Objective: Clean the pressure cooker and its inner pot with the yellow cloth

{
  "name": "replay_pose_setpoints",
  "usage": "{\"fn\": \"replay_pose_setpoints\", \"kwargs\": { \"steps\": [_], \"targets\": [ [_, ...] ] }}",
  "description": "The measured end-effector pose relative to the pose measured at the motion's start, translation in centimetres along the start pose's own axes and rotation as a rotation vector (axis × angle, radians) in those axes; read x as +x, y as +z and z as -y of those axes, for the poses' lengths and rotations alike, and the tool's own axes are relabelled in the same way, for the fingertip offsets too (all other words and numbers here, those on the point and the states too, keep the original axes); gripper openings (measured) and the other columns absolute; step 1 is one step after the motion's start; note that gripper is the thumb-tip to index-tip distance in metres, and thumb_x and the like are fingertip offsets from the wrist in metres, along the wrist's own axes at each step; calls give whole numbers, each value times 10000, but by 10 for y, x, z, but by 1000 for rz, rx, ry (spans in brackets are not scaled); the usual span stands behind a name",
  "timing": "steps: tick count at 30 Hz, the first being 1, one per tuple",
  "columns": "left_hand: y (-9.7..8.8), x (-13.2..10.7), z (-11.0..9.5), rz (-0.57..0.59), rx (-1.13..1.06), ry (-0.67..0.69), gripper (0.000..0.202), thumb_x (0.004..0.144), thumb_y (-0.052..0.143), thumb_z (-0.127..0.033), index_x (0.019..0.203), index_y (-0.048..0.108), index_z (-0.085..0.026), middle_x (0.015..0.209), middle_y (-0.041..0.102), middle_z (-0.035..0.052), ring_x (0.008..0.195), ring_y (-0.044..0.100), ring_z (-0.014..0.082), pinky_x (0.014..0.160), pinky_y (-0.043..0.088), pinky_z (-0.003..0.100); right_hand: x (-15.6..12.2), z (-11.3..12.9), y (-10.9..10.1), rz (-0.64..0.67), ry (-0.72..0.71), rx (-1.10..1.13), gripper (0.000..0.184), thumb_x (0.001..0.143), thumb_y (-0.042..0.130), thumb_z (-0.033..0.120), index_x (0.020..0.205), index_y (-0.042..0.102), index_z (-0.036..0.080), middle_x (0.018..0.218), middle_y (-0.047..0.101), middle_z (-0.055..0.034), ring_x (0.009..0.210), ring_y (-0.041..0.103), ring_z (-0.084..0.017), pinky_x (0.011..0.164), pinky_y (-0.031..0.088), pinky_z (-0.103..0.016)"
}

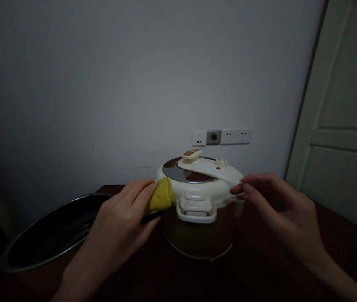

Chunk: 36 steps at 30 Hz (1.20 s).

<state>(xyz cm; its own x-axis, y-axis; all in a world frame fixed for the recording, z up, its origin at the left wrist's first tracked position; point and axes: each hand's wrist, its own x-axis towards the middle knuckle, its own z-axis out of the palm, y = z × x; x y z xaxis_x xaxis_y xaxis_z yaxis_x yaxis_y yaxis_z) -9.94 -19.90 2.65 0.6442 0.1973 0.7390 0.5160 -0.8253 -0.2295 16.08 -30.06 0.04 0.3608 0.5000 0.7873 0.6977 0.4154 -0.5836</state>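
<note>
Pressure cooker (197,237), brown-bodied, upright on a dark tabletop (266,268), cream lid (202,176) on, between the person's hands. Left hand (123,214): fingers curled round a folded yellow cloth (162,195), at the lid's left edge; contact I can't tell. Right hand (287,209): thumb and forefinger narrow by the lid's right rim, grip unclear. Wide dark-lined pot (54,228) to the left. Wall sockets (235,136) behind the cooker.

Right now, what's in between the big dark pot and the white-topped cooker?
In the head view, the left hand shows between the dark pot and the cooker, holding a yellow cloth.
</note>
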Motion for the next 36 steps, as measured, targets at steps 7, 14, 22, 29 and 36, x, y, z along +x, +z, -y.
{"fn": "replay_pose_setpoints", "kwargs": {
  "steps": [7,14,22,29,36],
  "targets": [
    [33,14,1,185,-228,176,554,768,542,-77,1307,429,-137,1267,558,133,1161,530,222,954,486,416,18,-42,-5,-81,-159,-308,195,854,537,339,951,636,201,912,705,-66,803,673,-209,719,540,-352],
    [21,14,8,305,-351,170,506,768,527,-71,1263,508,-175,1191,585,104,1072,565,202,883,512,364,21,-47,-6,6,-136,-310,199,867,516,325,891,662,192,877,730,-62,759,690,-208,635,543,-314],
    [20,12,11,218,-333,90,505,760,521,-62,1251,525,-180,1189,598,94,1082,569,199,914,504,386,20,-49,-9,8,-213,-361,185,852,533,291,884,684,190,861,742,-56,705,697,-201,595,543,-304],
    [25,14,0,232,-500,191,493,736,517,-20,1207,551,-161,1172,603,98,1089,566,179,901,513,319,20,-46,-8,5,-213,-361,177,850,533,279,876,684,190,858,743,-58,692,697,-208,550,530,-303],
    [17,10,-11,54,-338,214,498,781,509,-53,1263,525,-178,1173,624,112,1074,595,207,877,537,355,19,-48,-8,-4,-225,-350,170,842,539,273,872,687,195,872,743,-58,725,701,-211,625,555,-330]
  ]
}}
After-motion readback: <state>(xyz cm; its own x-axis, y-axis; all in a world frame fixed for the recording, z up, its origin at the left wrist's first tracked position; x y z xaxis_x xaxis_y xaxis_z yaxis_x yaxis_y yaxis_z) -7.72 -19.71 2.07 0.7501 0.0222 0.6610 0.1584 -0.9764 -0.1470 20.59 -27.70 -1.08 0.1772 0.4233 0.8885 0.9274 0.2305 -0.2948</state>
